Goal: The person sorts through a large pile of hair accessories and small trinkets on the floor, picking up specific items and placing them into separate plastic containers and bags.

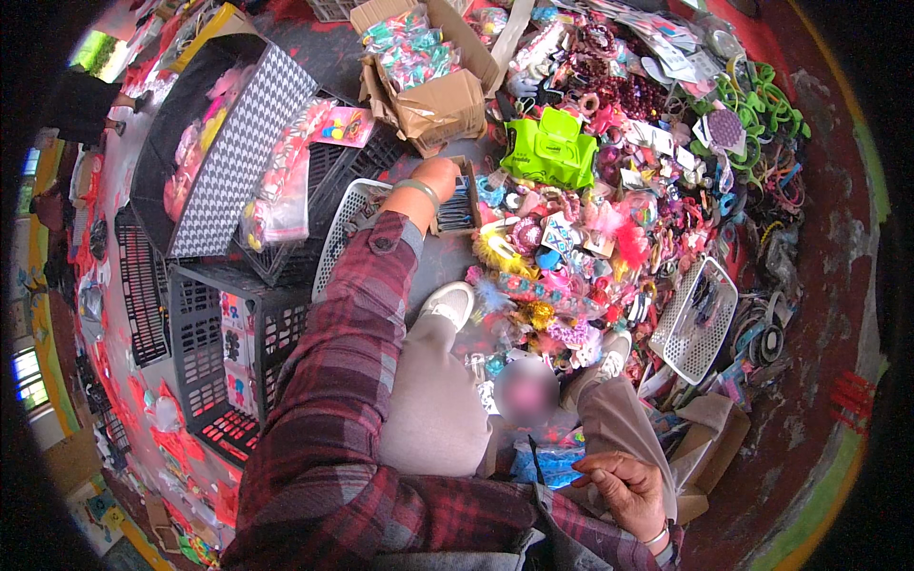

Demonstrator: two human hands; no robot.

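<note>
My left hand (436, 179), with a bracelet at the wrist, reaches forward to a small cardboard box (469, 181) of thin dark packets (451, 211). Its fingers point away from me and are hidden, so I cannot see whether it grips anything. Close to my body, my right hand (626, 493) is curled with thumb and fingertips together. Whatever lies between those fingertips is too small to make out. Beside it is a blue plastic-wrapped bundle (547, 463). A large pile of hair accessories (571, 262) spreads over the floor in front of my shoes.
A white basket (341, 228) stands beside my left forearm, near black crates (205, 333) and a houndstooth bin (252, 143). Ahead is an open carton (443, 109) of bagged goods. A green wipes pack (550, 150) lies on the pile; another white basket (700, 324) sits at right.
</note>
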